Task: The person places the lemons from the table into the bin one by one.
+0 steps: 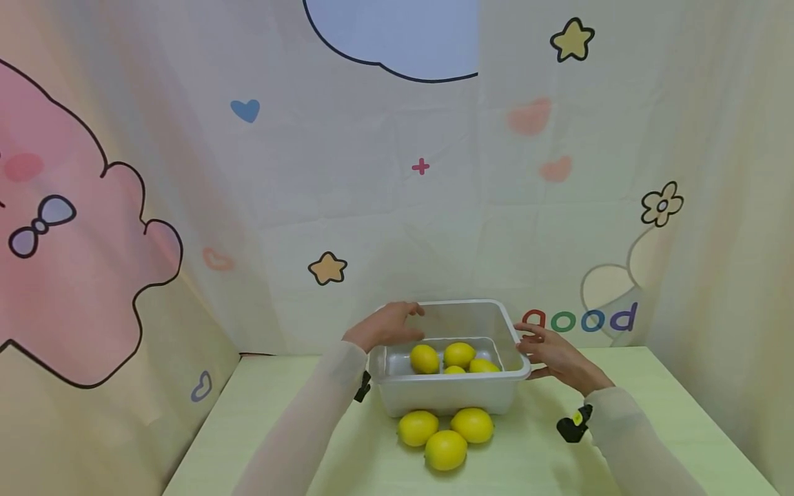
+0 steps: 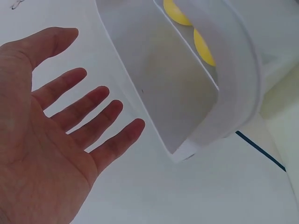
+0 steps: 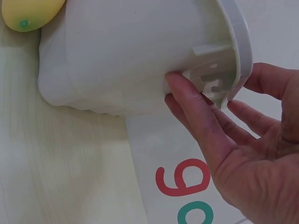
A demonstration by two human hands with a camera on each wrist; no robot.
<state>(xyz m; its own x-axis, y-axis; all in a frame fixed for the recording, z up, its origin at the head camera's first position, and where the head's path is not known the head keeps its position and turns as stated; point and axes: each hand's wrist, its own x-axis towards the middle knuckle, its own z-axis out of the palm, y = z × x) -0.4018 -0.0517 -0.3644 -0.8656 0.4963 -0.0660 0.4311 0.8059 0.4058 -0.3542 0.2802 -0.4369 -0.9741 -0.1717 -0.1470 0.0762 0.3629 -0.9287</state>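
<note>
A white plastic bin (image 1: 453, 394) stands on the table with several lemons (image 1: 424, 359) inside. My left hand (image 1: 387, 325) hovers at the bin's left rim, holding nothing; in the left wrist view its fingers (image 2: 103, 120) are spread beside the bin's wall, palm showing. At the opposite side, my right hand (image 1: 558, 355) grips the bin by its right rim. The right wrist view shows one digit across the rim's outer edge and other fingers (image 3: 191, 100) tucked under the rim against the side wall.
In front of the bin, three lemons (image 1: 446, 450) lie close together on the pale green table (image 1: 620, 386). A printed curtain (image 1: 372, 186) with stars, hearts and the word "good" hangs right behind the bin. More curtain hangs along both sides.
</note>
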